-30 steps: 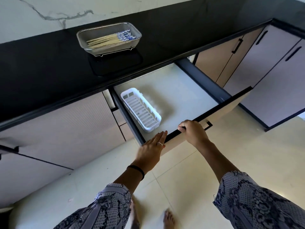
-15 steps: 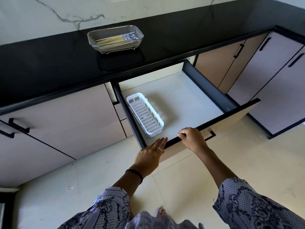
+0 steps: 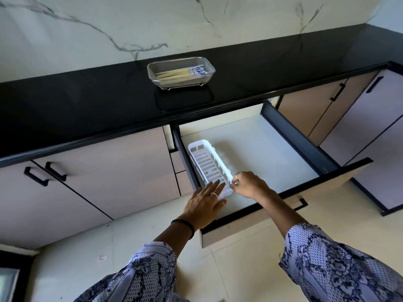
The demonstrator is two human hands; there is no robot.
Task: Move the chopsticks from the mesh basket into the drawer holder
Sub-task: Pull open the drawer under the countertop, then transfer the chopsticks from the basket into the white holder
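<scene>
Right now I am steadying the white slotted holder (image 3: 209, 168) in the open drawer (image 3: 272, 155) at frame centre: my right hand (image 3: 248, 185) is pinching its near corner in a narrow grip, my left hand (image 3: 207, 201) lying flat and open across its near end. All the chopsticks (image 3: 181, 73) are lying in the mesh basket (image 3: 181, 71) on the black surface (image 3: 87, 101) above, so next I judge I need to reach up for them.

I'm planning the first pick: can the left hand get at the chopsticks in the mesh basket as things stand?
Probably yes. The chopsticks lie exposed in the open-topped mesh basket on the counter, nothing over them. The left hand is down at the white holder, so it must lift over the counter edge.
</scene>
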